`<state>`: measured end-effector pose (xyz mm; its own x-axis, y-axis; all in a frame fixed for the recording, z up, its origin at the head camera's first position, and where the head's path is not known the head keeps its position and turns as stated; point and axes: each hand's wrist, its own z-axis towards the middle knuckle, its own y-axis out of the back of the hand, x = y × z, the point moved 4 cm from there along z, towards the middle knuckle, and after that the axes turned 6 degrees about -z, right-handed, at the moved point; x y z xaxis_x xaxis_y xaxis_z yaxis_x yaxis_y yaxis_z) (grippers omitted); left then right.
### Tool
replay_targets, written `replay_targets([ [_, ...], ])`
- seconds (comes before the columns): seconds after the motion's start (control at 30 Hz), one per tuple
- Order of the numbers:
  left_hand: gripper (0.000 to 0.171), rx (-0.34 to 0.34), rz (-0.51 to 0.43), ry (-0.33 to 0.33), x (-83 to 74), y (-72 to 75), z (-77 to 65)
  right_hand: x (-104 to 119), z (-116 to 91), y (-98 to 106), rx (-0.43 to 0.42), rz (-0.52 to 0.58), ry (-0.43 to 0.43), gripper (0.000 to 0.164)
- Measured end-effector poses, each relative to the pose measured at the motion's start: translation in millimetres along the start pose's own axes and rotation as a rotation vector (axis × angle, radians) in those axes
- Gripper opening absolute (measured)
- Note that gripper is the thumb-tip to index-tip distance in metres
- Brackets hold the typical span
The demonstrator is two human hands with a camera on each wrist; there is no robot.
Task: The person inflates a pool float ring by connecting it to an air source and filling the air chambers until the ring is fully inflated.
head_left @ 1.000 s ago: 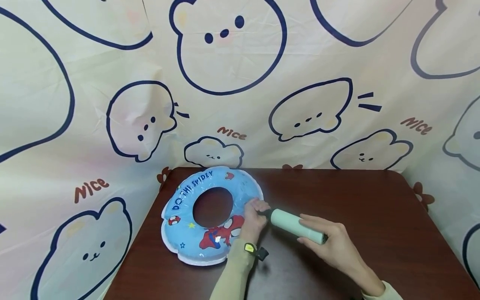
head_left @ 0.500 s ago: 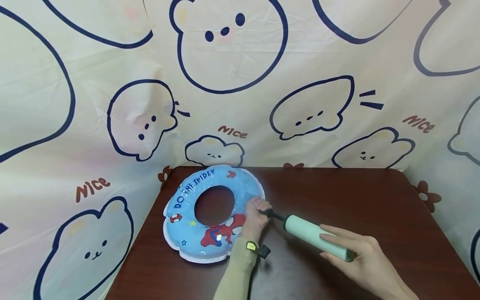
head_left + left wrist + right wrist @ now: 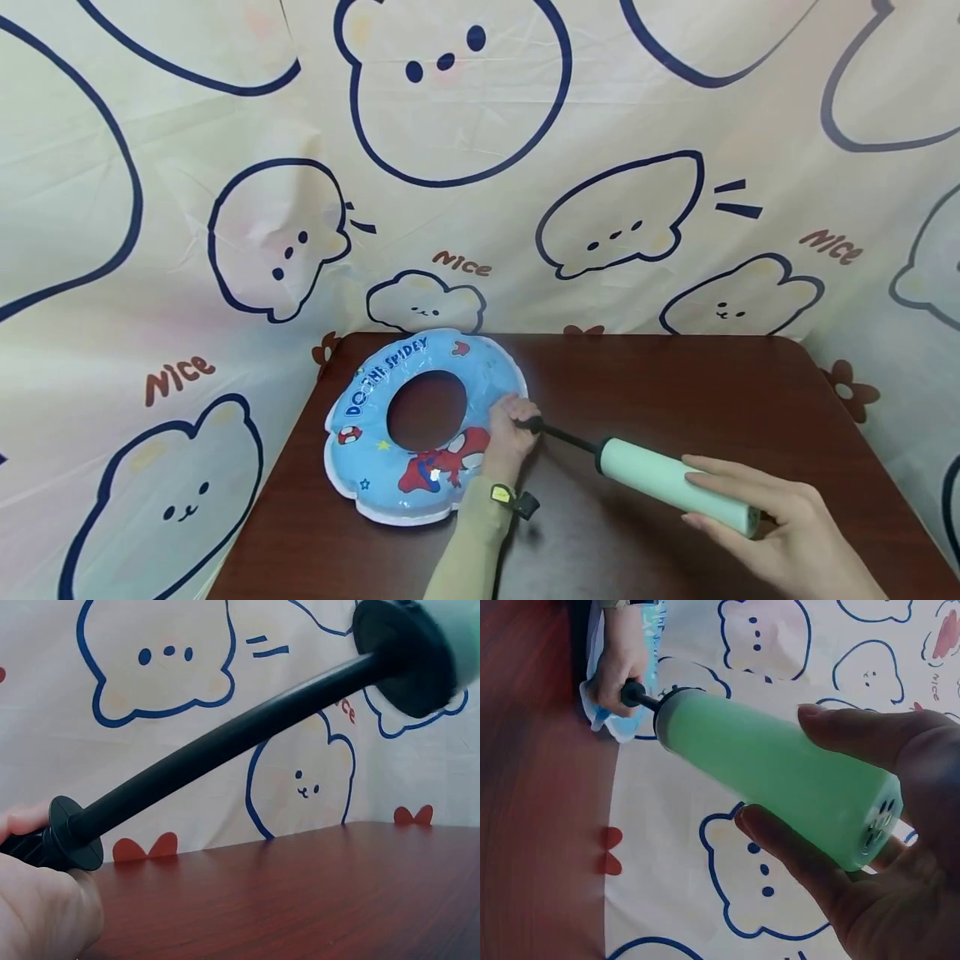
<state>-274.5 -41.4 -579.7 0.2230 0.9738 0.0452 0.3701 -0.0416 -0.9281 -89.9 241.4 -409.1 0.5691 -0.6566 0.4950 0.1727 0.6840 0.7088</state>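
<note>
A hand pump with a mint-green barrel [image 3: 678, 483] is held above the table, tilted, its far end lower right in the head view. From the barrel a black rod [image 3: 225, 742] runs to a flanged black end [image 3: 531, 424]. My left hand [image 3: 512, 433] grips that black end at the right side of a blue inflatable swim ring [image 3: 360, 467]. My right hand [image 3: 787, 521] holds the barrel near its outer end, thumb and fingers on opposite sides. The ring lies puffed up on the table; whatever connects it to the pump is hidden by my left hand.
The dark brown table [image 3: 645, 392] has rounded far corners. Behind it and at both sides hangs a pale cloth [image 3: 510, 233] with cartoon bears. A wristband with a small black device [image 3: 527, 504] sits on my left wrist.
My right hand has drawn the green barrel away to the lower right, and much more of the black rod shows. My left hand and the swim ring have stayed nearly still.
</note>
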Motion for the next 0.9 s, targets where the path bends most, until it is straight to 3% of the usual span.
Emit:
replay_targets([
  [0.27, 0.057, 0.015, -0.062, 0.026, -1.6, 1.7, -0.8, -22.5, 33.1, -63.7, -0.035, 0.023, 0.07, 0.053],
  [0.4, 0.056, 0.007, -0.096, 0.037, -4.1, 1.5, 0.1, -24.8, 48.5, -86.1, -0.039, 0.036, 0.087, 0.048],
  [0.7, 0.058, 0.012, -0.139, 0.035, -0.8, -1.7, 4.4, -24.1, 64.6, -115.1, -0.034, 0.048, 0.083, 0.042],
  [0.9, 0.059, -0.025, -0.112, 0.02, -2.4, -2.8, 1.1, -26.5, 65.4, -117.8, -0.021, 0.083, 0.073, 0.04],
])
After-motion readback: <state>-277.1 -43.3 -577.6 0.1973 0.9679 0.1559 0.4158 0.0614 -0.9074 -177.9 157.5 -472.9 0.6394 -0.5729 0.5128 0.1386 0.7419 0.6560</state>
